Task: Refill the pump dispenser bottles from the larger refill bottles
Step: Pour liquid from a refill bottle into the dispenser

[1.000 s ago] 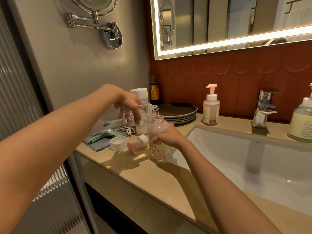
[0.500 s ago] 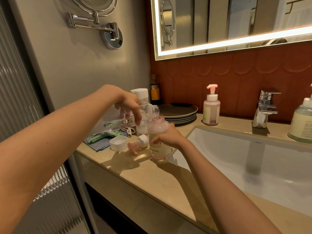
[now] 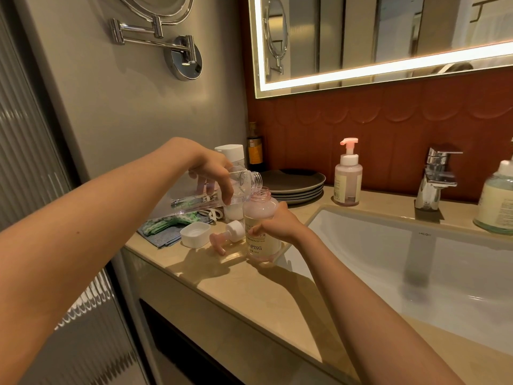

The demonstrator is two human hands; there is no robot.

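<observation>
A clear refill bottle [image 3: 191, 200] lies tipped almost flat in the left hand [image 3: 212, 169], its open mouth just above the neck of a pink bottle [image 3: 262, 212]. This stands upright and uncapped in the right hand [image 3: 277, 226]. Its pump [image 3: 231, 232] lies just left of that hand.

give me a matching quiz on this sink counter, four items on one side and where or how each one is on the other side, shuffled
Things
1. clear refill bottle
2. open pink bottle
3. loose pump head
4. stack of plates

Place or state
A. lying on its side on the counter
B. tipped, its mouth over another bottle's opening, gripped by the left hand
C. at the back of the counter, by the red wall
D. upright on the counter, held by the right hand

Pairs: 1-B, 2-D, 3-A, 4-C
</observation>
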